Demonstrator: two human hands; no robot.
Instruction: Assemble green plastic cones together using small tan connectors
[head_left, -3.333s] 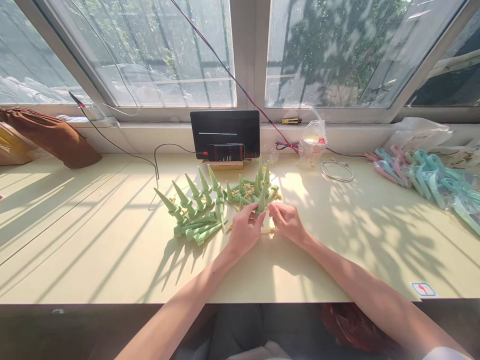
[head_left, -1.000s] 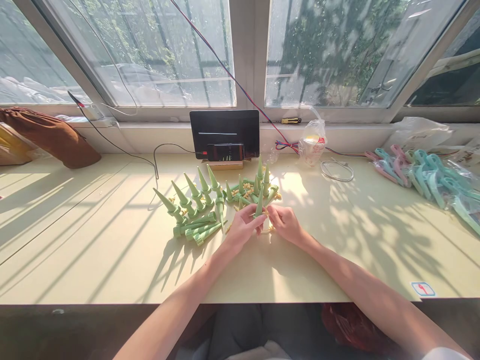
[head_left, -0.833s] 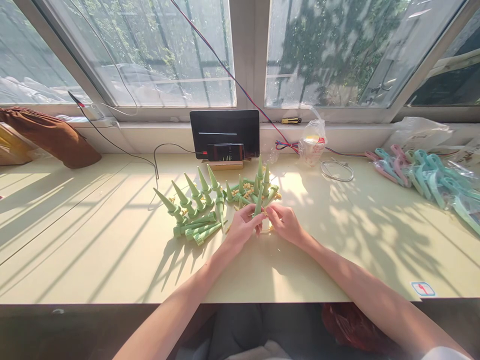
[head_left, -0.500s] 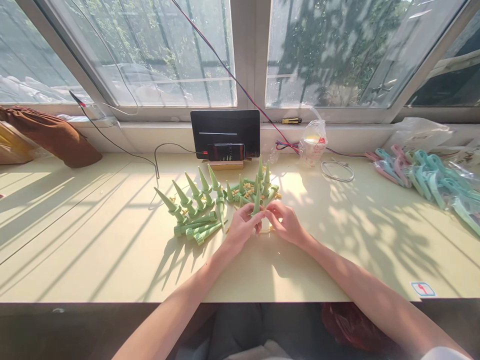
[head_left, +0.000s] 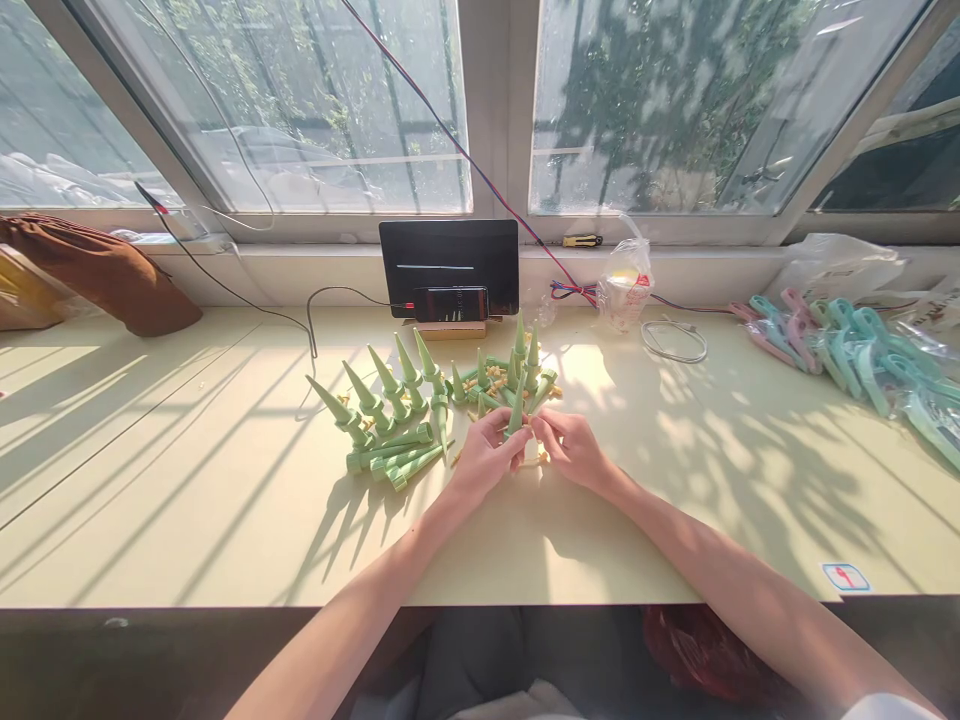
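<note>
My left hand (head_left: 491, 447) is closed around a green plastic spike (head_left: 517, 405), whose pointed end stands up between thumb and fingers. Close against it on the right, my right hand (head_left: 571, 445) has its thumb and fingertips pinched together at the spike's side; what they grip is too small to make out. Several similar green spikes (head_left: 386, 375) stand in a row to the left, with loose green tubes (head_left: 397, 460) lying in front of them. Behind my hands, more upright spikes (head_left: 532, 360) stand among small yellowish pieces (head_left: 495, 375).
A dark tablet (head_left: 450, 250) with a phone (head_left: 451, 303) before it leans at the window. A bagged cup (head_left: 626, 285) and a coiled cable (head_left: 673, 341) are right of it. Pastel plastic items (head_left: 862, 345) lie far right, a brown bag (head_left: 112, 275) far left.
The spike in my left hand has shifted slightly and tilts a little more to the right. My right fingertips have moved slightly at its side.
</note>
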